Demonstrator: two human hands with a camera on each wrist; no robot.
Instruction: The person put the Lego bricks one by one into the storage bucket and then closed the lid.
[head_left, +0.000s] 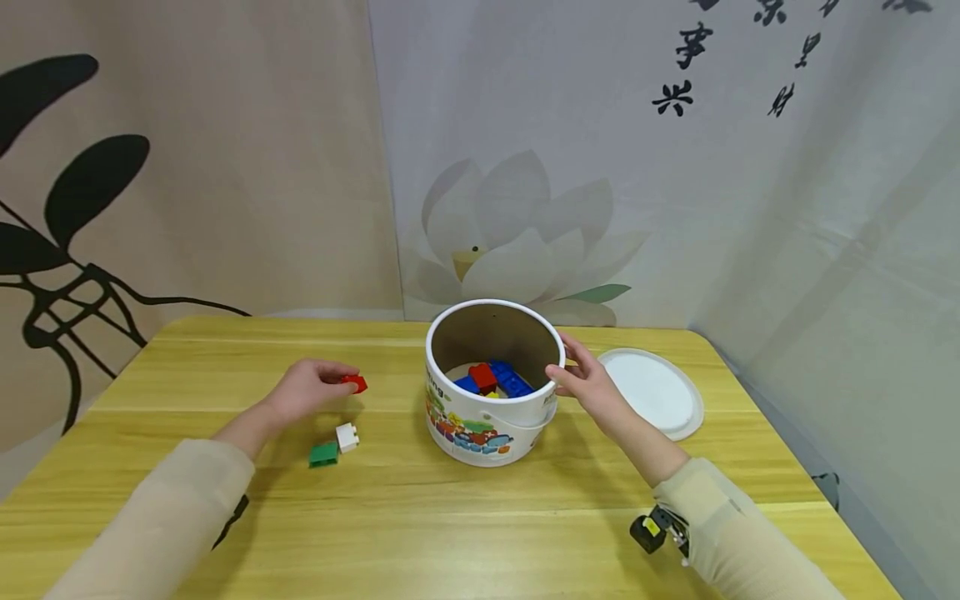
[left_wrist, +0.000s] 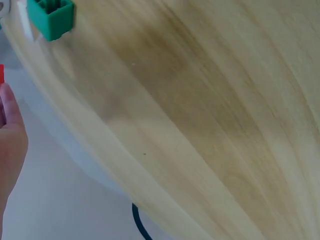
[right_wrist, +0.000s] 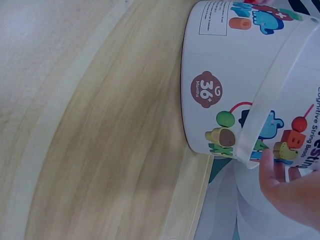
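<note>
My left hand (head_left: 303, 393) pinches a small red brick (head_left: 355, 383) between thumb and fingers, close over the table left of the bucket. Nearer to me lie a white brick (head_left: 347, 437) and a green brick (head_left: 324, 455), side by side. The right hand (head_left: 596, 390) holds the rim of the white printed bucket (head_left: 457, 429), thumb at the lip and fingers along the outside. Inside the bucket are blue bricks (head_left: 512, 379), a red brick (head_left: 483, 377) and a bit of yellow. Only a sliver of the held brick (left_wrist: 1, 74) shows in the left wrist view.
A round white lid (head_left: 652, 392) lies on the wooden table (head_left: 420, 533) to the right of the bucket. The bucket's handle (head_left: 536, 423) hangs down its side. Behind the table's far edge hangs a printed curtain (head_left: 285, 167).
</note>
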